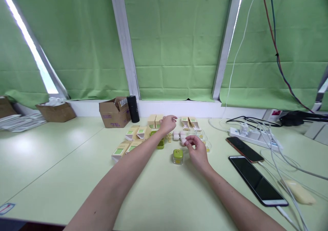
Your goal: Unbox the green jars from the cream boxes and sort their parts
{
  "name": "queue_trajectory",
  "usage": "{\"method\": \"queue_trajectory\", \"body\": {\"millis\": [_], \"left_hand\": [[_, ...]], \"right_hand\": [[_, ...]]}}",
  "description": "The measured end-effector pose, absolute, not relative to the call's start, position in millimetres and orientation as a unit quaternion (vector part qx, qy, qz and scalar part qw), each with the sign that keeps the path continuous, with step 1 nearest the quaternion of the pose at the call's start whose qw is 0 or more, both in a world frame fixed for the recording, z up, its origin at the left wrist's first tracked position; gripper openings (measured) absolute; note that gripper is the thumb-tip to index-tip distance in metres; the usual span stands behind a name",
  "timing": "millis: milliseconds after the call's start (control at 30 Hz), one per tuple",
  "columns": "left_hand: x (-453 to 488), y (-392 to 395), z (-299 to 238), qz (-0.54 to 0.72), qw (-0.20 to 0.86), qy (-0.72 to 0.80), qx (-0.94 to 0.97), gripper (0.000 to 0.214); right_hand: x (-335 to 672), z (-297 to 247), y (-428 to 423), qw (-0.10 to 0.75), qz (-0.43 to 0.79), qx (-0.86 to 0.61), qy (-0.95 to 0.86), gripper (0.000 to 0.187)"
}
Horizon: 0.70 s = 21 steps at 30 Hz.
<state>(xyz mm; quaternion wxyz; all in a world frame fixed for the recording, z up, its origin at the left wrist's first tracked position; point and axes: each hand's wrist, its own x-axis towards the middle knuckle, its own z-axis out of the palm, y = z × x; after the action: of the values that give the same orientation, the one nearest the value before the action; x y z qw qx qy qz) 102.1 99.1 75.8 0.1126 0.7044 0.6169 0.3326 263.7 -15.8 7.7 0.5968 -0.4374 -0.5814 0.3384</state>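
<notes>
My left hand (168,124) reaches over the middle of the table toward the back, its fingers stretched to the right, with nothing visible in them. Behind it stand upright cream boxes (151,121). Under my left forearm, green lids (160,144) are partly hidden. My right hand (197,152) has its thumb and fingertips slightly apart beside small pinkish-white blocks (176,135); whether they touch one cannot be told. Just left of this hand sits a small clear jar with a green lid (178,156). Clear containers (208,145) lie behind the hand, and small yellow pieces (169,138) lie between the hands.
More cream boxes with green labels (119,151) lie on the left, and opened ones (189,123) at the back. A cardboard carton (114,114) and a black cylinder (133,109) stand behind. On the right are two phones (257,180), a power strip (253,136) and tangled cables.
</notes>
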Motion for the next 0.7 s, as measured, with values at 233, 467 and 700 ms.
{"method": "queue_trajectory", "body": {"millis": [233, 467, 700], "left_hand": [[72, 0, 72, 0.31, 0.158, 0.517, 0.782, 0.04], [70, -62, 54, 0.262, 0.228, 0.478, 0.807, 0.055], [72, -60, 21, 0.315, 0.252, 0.505, 0.763, 0.048]], "right_hand": [[263, 2, -14, 0.59, 0.327, -0.432, -0.598, 0.019], [262, -5, -13, 0.565, 0.328, -0.441, -0.615, 0.018], [263, -14, -10, 0.551, 0.333, -0.436, -0.629, 0.028]]}}
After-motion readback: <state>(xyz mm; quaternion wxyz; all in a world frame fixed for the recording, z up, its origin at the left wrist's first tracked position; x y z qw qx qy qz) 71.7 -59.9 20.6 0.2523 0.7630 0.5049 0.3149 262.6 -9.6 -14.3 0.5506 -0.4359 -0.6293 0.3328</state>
